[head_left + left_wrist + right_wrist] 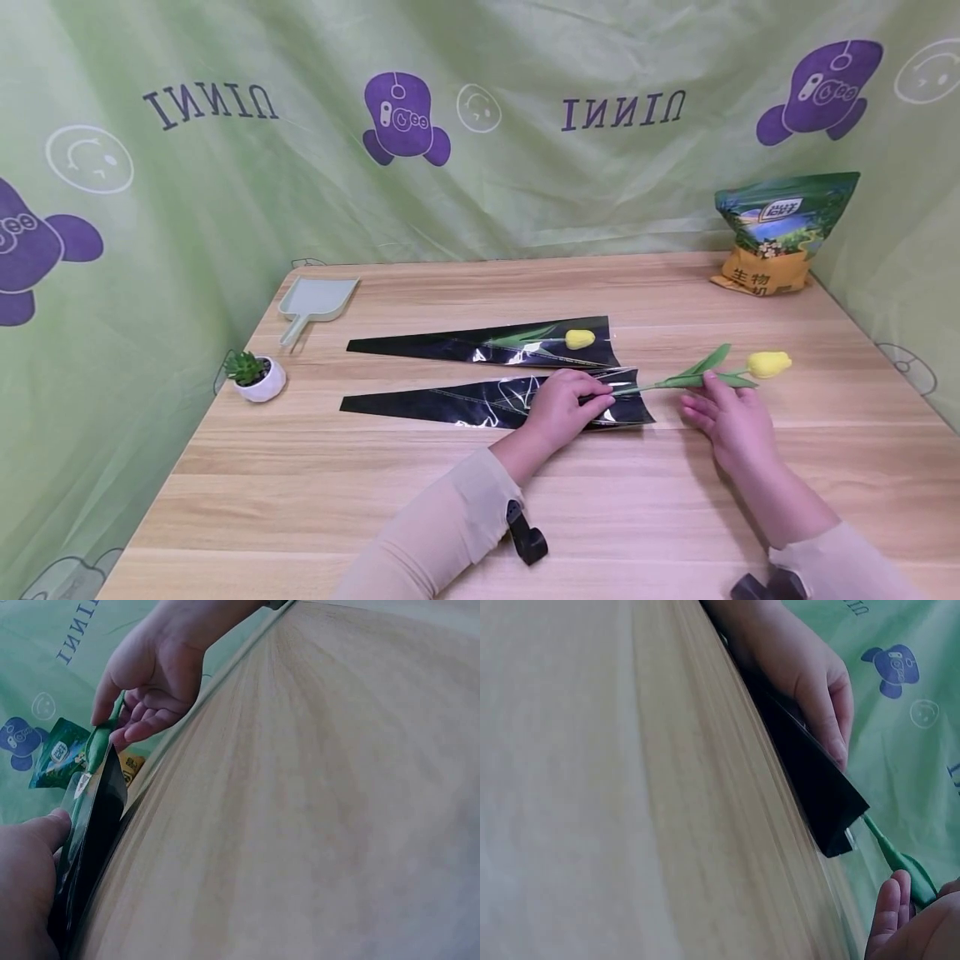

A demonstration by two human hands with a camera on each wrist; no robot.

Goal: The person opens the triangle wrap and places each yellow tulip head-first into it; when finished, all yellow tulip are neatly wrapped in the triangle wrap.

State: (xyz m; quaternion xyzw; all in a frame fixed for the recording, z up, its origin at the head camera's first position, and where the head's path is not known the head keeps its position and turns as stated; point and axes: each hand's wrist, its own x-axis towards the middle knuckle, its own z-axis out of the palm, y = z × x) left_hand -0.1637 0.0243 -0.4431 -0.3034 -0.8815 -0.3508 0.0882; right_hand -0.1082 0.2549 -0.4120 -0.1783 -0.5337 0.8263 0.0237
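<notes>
A yellow artificial tulip (768, 364) with green leaves lies level, its bloom to the right and its stem entering the wide mouth of a black-and-clear flower sleeve (427, 406). My right hand (738, 423) pinches the tulip at its leaves between thumb and fingers. At the sleeve's mouth, my left hand (561, 407) grips the film, with thumb and fingers near the stem. The right wrist view shows the black back of the sleeve (810, 776) lifted a little at its mouth. Behind it lies a second sleeve (420, 344) with a yellow tulip (580, 339) inside.
A pale dustpan (318, 298) and a small succulent in a white pot (262, 383) stand at the left of the wooden table (315, 517). A green and orange bag (776, 237) stands at the back right. A green printed curtain (517, 192) surrounds the table.
</notes>
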